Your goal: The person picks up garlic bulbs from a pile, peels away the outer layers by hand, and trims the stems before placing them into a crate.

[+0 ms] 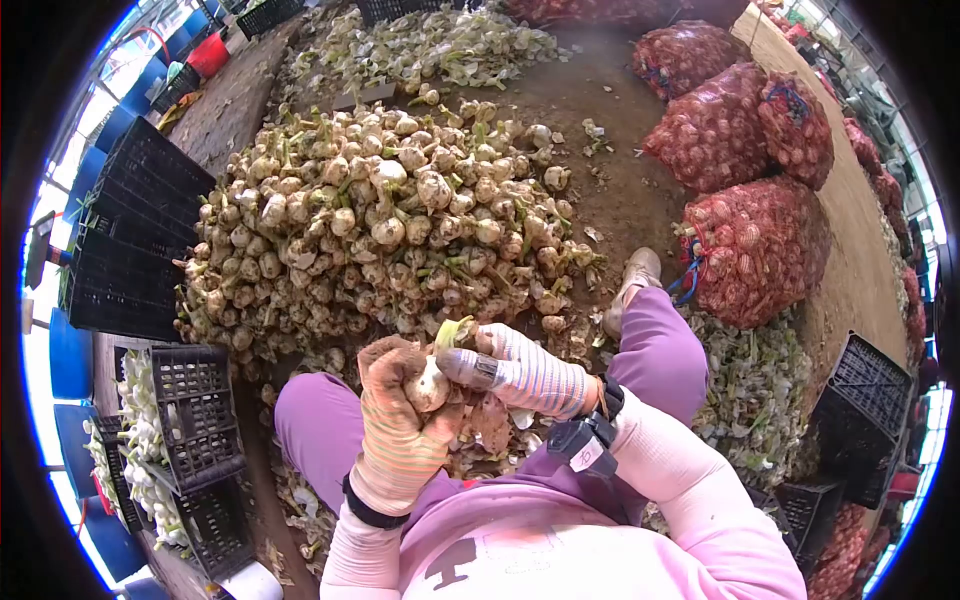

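In my gloved left hand (398, 430) is a pale garlic bulb (428, 388), its short green stalk pointing up. The fingers wrap round the bulb's left side and base. My right hand (525, 372), in a striped glove with a dark covering on the thumb, grips the bulb from the right, its thumb against the top near the stalk. Whether the right fingers also hold a small tool is hidden. Just beyond both hands lies a large heap of garlic bulbs (390, 220) with trimmed stalks and soil on them.
Red net sacks of bulbs (755, 250) stand at the right. Black crates (195, 415) with white bulbs are at the left, and taller crates (135, 235) behind them. Peelings (750, 390) lie beside my right leg, with another crate (860, 410) farther right. A red bucket (208, 55) is at the upper left.
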Available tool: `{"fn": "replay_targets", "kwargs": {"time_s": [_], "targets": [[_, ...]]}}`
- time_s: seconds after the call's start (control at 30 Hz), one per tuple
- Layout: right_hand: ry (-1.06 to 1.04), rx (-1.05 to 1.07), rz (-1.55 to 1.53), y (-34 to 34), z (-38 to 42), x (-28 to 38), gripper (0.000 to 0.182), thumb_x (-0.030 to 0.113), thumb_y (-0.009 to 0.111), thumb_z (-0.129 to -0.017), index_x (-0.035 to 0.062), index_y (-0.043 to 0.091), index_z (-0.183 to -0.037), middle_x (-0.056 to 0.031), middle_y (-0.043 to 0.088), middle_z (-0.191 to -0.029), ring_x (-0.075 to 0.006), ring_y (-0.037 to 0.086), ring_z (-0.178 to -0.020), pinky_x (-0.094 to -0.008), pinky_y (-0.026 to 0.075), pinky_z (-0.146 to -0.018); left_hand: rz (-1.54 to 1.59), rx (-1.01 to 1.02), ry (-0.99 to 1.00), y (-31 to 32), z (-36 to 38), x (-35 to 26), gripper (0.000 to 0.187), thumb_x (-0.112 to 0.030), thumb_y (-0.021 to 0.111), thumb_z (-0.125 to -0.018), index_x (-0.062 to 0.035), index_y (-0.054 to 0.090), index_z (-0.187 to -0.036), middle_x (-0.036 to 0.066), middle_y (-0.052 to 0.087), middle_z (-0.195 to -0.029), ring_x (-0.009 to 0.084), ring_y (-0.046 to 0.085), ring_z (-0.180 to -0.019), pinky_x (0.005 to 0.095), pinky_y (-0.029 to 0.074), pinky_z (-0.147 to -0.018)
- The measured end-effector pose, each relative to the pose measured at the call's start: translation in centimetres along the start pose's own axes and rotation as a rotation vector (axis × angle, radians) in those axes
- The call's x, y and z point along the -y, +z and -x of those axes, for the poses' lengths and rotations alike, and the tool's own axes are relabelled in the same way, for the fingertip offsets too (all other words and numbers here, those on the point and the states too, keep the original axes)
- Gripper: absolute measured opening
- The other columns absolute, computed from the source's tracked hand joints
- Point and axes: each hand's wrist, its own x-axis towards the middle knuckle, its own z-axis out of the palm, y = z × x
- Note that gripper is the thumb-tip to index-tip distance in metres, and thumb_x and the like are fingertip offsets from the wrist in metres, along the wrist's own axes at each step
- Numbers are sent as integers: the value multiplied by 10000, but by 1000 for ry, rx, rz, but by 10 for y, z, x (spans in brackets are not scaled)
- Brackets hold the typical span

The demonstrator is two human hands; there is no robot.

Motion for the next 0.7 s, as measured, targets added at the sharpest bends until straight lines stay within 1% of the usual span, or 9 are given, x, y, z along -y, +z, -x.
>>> {"fn": "replay_targets", "kwargs": {"time_s": [0.1,0.17,0.23,0.33,0.37,0.5,0.57,0.6,0.7], "targets": [[26,48,7,-8,2,-4,232,240,585,-904,39,598,-1019,24,609,-883,-45,527,-805,-233,457,-724,341,23,-213,-3,6,-3,499,-177,702,-763,-90,403,-1153,107,457,-1060,224,527,-919,358,453,-817],[33,68,52,-10,3,-4,238,239,588,-901,39,599,-1031,26,607,-878,-42,524,-796,-231,458,-707,1024,1,-635,-12,2,-19,459,-107,680,-793,-110,411,-1165,48,476,-1076,158,520,-933,315,460,-842],[-20,139,122,-6,5,0,251,248,593,-898,48,598,-1049,33,599,-875,-36,514,-788,-222,452,-690,1261,23,-691,-17,-4,-25,465,-19,662,-786,-128,425,-1171,9,490,-1075,126,514,-944,285,464,-844],[11,-22,-7,6,-4,-9,223,236,586,-904,51,605,-1028,39,594,-853,-37,510,-781,-218,448,-671,728,-123,-617,-6,2,-23,448,-96,707,-759,-91,421,-1104,68,477,-1045,167,507,-900,304,458,-784],[-22,-133,-58,8,-8,-14,214,228,585,-905,49,608,-1019,38,595,-847,-37,512,-781,-215,447,-671,79,-102,-176,-4,2,-10,469,-165,722,-746,-79,409,-1084,117,456,-1011,222,495,-895,355,435,-779],[50,-137,-20,-2,-6,-13,183,186,604,-892,46,608,-1009,29,619,-878,-56,552,-782,-216,461,-736,-204,-121,90,5,2,-7,464,-170,701,-746,-79,406,-1092,112,441,-1001,212,494,-892,370,434,-776],[6,-139,-29,5,-4,-3,179,159,608,-884,36,609,-1014,21,624,-887,-51,558,-777,-218,468,-718,640,-184,-452,7,4,-21,470,-136,698,-743,-82,408,-1109,75,440,-1023,155,498,-876,319,465,-743],[22,-117,-23,5,-2,-2,179,152,608,-880,34,608,-1014,20,623,-882,-47,559,-764,-212,468,-691,822,-187,-433,2,0,-20,449,-114,678,-766,-88,408,-1125,31,447,-1002,118,510,-853,265,493,-708],[57,-59,0,6,0,0,179,124,613,-868,36,605,-1023,24,616,-860,-36,551,-721,-194,456,-614,1420,-42,-864,-24,-9,-17,423,-301,619,-839,-86,432,-1151,74,552,-1005,218,605,-864,278,528,-632]]}}
